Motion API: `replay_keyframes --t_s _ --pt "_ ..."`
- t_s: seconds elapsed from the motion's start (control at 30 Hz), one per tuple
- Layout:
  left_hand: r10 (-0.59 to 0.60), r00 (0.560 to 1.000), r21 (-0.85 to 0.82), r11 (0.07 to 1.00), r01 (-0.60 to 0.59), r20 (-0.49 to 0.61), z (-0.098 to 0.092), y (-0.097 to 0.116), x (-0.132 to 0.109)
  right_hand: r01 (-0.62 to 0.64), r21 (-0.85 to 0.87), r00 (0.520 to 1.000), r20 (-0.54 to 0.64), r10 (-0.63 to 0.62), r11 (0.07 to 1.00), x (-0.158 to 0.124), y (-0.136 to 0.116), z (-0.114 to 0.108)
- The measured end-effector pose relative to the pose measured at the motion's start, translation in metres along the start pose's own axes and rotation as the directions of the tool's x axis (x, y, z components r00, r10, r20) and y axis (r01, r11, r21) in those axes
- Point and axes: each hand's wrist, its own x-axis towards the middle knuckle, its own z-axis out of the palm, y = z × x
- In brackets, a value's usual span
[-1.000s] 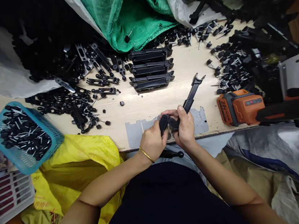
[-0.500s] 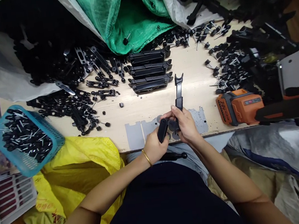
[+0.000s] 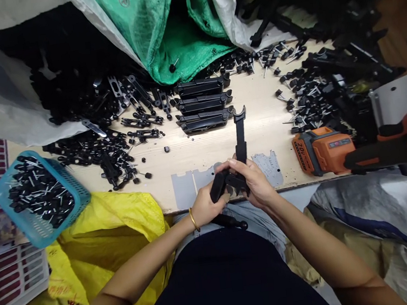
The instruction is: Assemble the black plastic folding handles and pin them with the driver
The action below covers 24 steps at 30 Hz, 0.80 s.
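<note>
My left hand (image 3: 203, 208) is closed around a short black plastic arm (image 3: 218, 186), close to my body at the table's front edge. My right hand (image 3: 258, 183) grips a long black plastic clamp bracket (image 3: 240, 135), its forked, hooked end pointing away from me. The arm and the lower part of the bracket meet between my hands; fingers partly cover the spot, and I cannot tell whether they are joined. Below my hands, a black rod with a ball end (image 3: 234, 222) lies on my lap. Three similar black clamp brackets (image 3: 205, 121) lie in a row farther back.
A blue basket (image 3: 79, 202) of black-headed screws stands left, above a yellow sack (image 3: 121, 207). Loose black parts (image 3: 109, 156) and screws (image 3: 311, 94) cover both sides. An orange cordless drill (image 3: 392, 149) lies right. Grey plates (image 3: 184, 189) sit at the front edge; a green sack (image 3: 160, 44) hangs behind.
The arm in my left hand has tilted and come against the lower part of the bracket. The bracket has turned slightly and moved a little left; the whole view has shifted slightly.
</note>
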Motion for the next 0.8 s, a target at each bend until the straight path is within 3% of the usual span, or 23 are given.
replay_keyframes --t_s 0.07,0.2,0.4,0.57,0.8 --pt "0.062 0.997 0.048 0.997 -0.060 -0.049 -0.001 0.001 -0.002 0.005 0.010 0.998 0.062 -0.006 1.000 -0.006 -0.009 0.001" --pt "0.157 0.981 0.115 0.983 -0.144 -0.112 -0.001 0.008 -0.005 0.187 -0.019 0.982 -0.013 -0.187 0.982 -0.013 -0.013 0.005" --pt "0.123 0.987 0.134 0.985 -0.109 -0.102 -0.003 0.016 -0.013 0.256 -0.158 0.961 -0.071 -0.269 0.954 -0.012 0.000 0.002" --pt "0.086 0.985 0.138 0.988 -0.065 -0.152 0.007 0.017 -0.021 0.202 -0.182 0.975 -0.058 -0.216 0.962 -0.006 0.003 0.003" --pt "0.084 0.956 0.120 0.991 -0.051 -0.282 0.017 0.027 -0.025 0.195 0.028 0.967 -0.172 -0.188 0.980 -0.002 0.005 0.020"
